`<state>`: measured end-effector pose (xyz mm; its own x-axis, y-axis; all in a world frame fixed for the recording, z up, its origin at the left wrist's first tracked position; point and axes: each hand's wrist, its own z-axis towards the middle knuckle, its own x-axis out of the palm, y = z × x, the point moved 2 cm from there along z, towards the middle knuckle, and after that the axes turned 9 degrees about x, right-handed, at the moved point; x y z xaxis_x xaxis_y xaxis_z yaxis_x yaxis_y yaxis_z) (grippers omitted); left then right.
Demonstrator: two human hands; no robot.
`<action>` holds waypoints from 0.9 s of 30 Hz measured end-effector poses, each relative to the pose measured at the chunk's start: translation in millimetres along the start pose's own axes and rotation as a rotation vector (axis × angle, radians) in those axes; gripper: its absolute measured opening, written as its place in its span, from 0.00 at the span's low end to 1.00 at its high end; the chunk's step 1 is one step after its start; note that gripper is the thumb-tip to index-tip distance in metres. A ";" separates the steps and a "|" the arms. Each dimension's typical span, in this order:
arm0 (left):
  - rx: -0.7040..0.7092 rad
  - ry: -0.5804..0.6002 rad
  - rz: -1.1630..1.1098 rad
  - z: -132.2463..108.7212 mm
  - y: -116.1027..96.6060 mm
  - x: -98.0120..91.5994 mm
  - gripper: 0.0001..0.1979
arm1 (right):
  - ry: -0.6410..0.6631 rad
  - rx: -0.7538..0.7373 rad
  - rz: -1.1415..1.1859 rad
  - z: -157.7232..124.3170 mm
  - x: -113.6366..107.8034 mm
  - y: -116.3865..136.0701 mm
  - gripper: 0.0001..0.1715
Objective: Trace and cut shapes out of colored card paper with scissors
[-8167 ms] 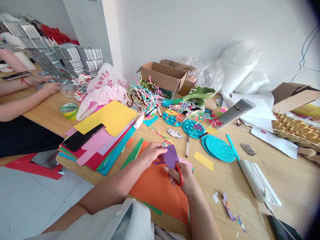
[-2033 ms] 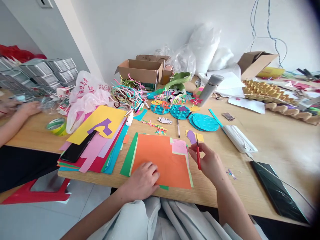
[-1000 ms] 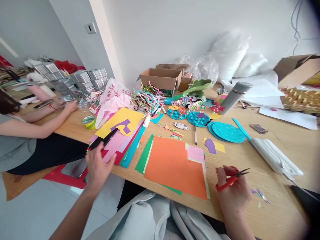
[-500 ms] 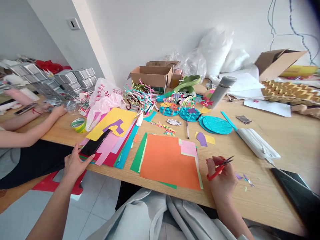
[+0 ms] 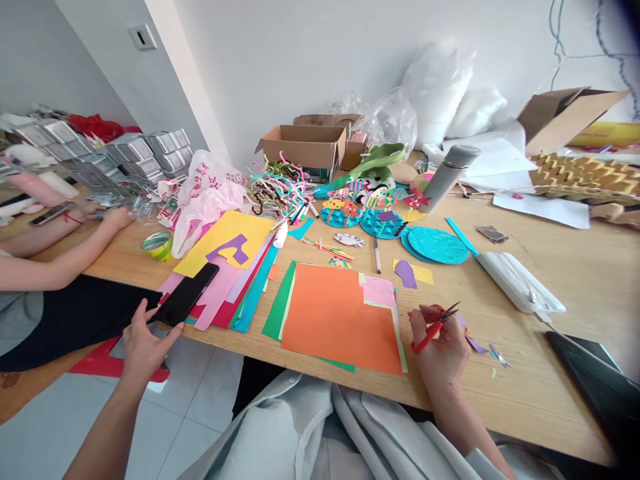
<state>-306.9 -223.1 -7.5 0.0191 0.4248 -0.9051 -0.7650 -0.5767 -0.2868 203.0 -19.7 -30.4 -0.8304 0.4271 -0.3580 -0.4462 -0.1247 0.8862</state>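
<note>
Pinching the near end of the black smartphone (image 5: pixel 189 300), the left hand (image 5: pixel 144 339) holds it over the coloured paper stack (image 5: pixel 235 280) at the table edge. The right hand (image 5: pixel 443 350) curls around red scissors (image 5: pixel 431 329), just right of the orange sheet (image 5: pixel 335 317).

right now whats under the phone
The phone lies on a pink sheet atop a stack of coloured sheets, its near end at the left hand. Anything directly beneath it is covered.
</note>
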 end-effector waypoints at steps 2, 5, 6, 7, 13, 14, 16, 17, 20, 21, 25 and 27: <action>0.013 -0.011 0.011 2.7 6.6 2.9 0.48 | -0.004 -0.006 -0.009 -0.5 -0.1 2.7 0.13; 0.128 -0.190 0.055 4.7 6.1 0.7 0.49 | -0.002 0.014 -0.008 -2.2 -1.9 3.7 0.13; 0.192 -0.292 0.076 3.4 0.4 -2.1 0.49 | 0.004 0.015 -0.006 -3.0 -2.9 4.3 0.12; 0.257 -0.409 0.091 0.5 -9.0 -5.6 0.50 | 0.013 0.011 -0.007 -3.8 -4.1 5.4 0.12; 0.770 -0.231 -0.315 -38.6 -145.8 -3.8 0.26 | 0.108 0.010 -0.053 -9.5 -14.8 22.0 0.11; 0.868 -0.148 -0.417 -48.8 -176.2 -0.6 0.21 | 0.120 0.011 -0.063 -10.6 -17.7 25.0 0.11; 1.066 0.026 -0.575 -70.0 -233.8 6.4 0.16 | 0.133 0.021 -0.094 -13.2 -25.1 29.9 0.12; 1.184 0.099 -0.632 -80.3 -259.3 9.3 0.14 | 0.137 0.035 -0.113 -14.8 -29.4 31.6 0.13; 1.443 0.285 -0.607 -104.4 -316.3 17.8 0.11 | 0.145 0.106 -0.172 -21.4 -43.3 33.8 0.15; 1.507 0.313 -0.548 -109.7 -328.7 20.5 0.11 | 0.144 0.130 -0.183 -24.0 -47.6 33.8 0.16; 1.614 0.381 -0.208 -120.3 -352.7 31.0 0.07 | 0.140 0.213 -0.179 -34.1 -60.0 31.5 0.17; 1.616 0.398 -0.096 -122.1 -355.5 33.7 0.03 | 0.143 0.247 -0.169 -37.3 -62.7 30.2 0.18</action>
<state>44.3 -88.9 25.6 0.0596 0.0751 -0.9954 -0.5796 0.8145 0.0268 229.1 -83.6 7.8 -0.7978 0.2908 -0.5282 -0.5019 0.1652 0.8490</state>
